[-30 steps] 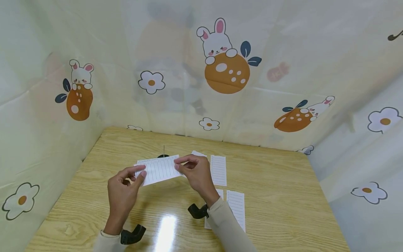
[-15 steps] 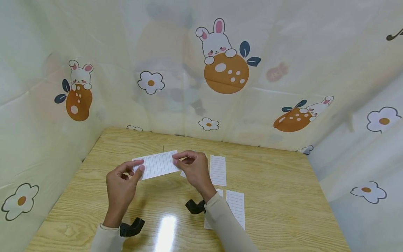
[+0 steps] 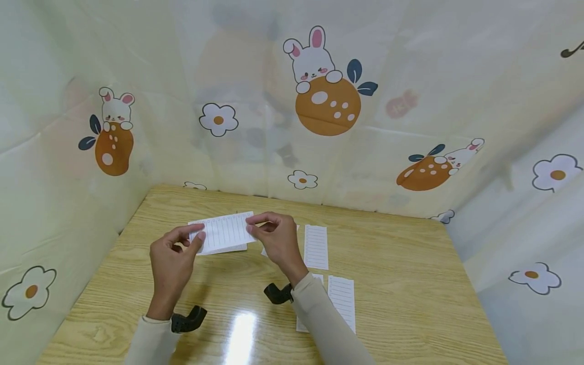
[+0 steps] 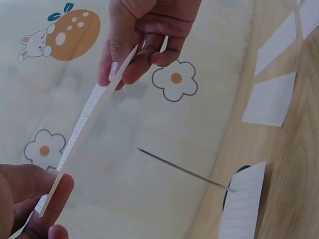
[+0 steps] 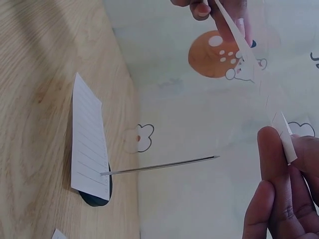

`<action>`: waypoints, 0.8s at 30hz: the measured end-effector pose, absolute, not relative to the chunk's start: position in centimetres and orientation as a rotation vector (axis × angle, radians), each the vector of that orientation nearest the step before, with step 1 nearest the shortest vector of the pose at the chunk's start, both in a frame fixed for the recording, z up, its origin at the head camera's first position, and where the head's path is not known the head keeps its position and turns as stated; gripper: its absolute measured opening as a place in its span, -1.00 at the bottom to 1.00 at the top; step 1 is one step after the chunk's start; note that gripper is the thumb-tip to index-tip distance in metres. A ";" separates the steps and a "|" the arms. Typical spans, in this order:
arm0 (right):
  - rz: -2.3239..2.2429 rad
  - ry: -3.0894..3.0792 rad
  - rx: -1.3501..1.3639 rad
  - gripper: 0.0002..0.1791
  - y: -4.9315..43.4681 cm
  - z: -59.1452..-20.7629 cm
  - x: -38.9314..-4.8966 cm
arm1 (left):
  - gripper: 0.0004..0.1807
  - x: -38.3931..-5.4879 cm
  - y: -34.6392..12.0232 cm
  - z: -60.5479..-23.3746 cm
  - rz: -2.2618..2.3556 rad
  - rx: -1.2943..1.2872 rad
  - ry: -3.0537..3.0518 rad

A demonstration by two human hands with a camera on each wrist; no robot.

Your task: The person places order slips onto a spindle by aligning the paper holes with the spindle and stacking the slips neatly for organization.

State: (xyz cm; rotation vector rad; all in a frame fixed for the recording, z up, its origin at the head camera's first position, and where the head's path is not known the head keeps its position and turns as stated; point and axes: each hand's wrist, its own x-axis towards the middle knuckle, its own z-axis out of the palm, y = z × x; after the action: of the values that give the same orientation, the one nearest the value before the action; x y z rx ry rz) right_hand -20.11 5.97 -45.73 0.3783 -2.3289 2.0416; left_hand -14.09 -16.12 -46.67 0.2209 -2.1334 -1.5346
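Observation:
Both hands stretch a white lined slip of paper between them, above the table. My left hand pinches its left end between thumb and fingers; my right hand pinches the other end the same way. A thin metal spike stands up from a dark base, with its pointed tip bare. Another lined slip is pierced by the spike and lies low down at the base. From the head view the held slip hides most of the spike, and the pierced slip shows under its lower edge.
Several lined slips lie on the wooden table to the right, including a far slip and a near slip. My right forearm and hand partly cover others. A patterned curtain rises behind the table and at both sides.
Both hands have lifted the held slip upward and a little to the left, keeping their pinch on its ends. The pierced slip now shows below it in the head view.

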 end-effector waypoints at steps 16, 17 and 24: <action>2.048 -2.331 0.311 -0.85 4.9 -45.7 -21.2 | -0.87 -15.4 -16.7 -46.6 -1.556 0.230 -2.105; 2.050 -2.330 0.306 -0.85 4.8 -45.8 -21.3 | -0.87 -15.5 -16.7 -46.6 -1.556 0.232 -2.105; 2.037 -2.323 0.289 -0.84 4.5 -45.8 -21.8 | -0.86 -16.3 -17.0 -46.8 -1.566 0.256 -2.107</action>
State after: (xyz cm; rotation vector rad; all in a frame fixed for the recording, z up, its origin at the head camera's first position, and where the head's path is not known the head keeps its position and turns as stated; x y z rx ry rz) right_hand -21.81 4.46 -45.80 0.2887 -2.3234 2.0372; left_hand -16.27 -16.98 -46.77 0.2556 -2.1073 -1.5659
